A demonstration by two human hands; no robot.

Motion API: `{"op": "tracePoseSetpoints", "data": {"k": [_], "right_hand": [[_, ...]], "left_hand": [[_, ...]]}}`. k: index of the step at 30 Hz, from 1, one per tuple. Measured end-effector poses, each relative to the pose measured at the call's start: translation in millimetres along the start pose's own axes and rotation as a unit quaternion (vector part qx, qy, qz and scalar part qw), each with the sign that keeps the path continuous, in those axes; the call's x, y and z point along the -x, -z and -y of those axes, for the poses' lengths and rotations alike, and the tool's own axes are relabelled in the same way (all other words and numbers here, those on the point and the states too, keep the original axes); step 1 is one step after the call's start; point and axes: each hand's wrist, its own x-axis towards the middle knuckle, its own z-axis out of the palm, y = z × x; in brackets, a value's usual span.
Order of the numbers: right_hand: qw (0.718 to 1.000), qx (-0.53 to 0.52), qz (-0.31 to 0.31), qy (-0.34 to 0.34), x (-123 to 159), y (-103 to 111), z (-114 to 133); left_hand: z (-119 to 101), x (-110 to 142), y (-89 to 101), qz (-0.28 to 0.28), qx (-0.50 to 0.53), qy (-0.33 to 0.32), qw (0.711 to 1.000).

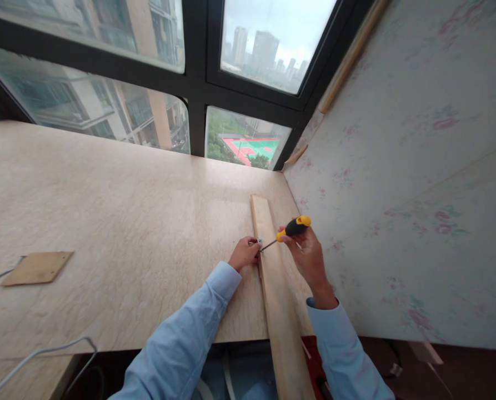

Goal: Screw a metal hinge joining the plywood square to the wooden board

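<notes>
Evidently for steady support, the long plank (280,311) lies along the right of the counter (148,222), overhanging its near edge; farther in, the left hand (245,253) pinches a small metal piece (259,241) against the plank's left side, seemingly to keep it still; the right hand (309,255) grips the screwdriver (296,226) firmly, its shaft slanting there; beyond stands the window (195,83).

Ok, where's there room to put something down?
There's bare counter between the brown piece and the left hand, up to the window. It's crowded around the plank, with the right hand and screwdriver there too.
</notes>
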Motion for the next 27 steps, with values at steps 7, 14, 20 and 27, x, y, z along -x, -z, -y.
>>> {"op": "tracePoseSetpoints", "data": {"k": [7,14,20,27], "right_hand": [[0.994,0.088,-0.066,-0.002,-3.0,-5.8,-6.2],[0.992,-0.11,0.048,-0.029,3.4,-0.5,-4.6],[0.994,0.074,-0.083,-0.015,-4.3,-1.5,-1.1],[0.998,-0.064,0.003,-0.011,-1.5,-6.4,-8.7]], "left_hand": [[1.5,-0.3,0.5,0.01,0.016,-0.006,1.0],[4.1,-3.3,1.5,0.001,-0.008,-0.01,1.0],[5.2,-4.2,0.8,-0.006,-0.023,-0.01,1.0],[4.5,-3.8,0.6,-0.008,-0.015,-0.008,1.0]]}}
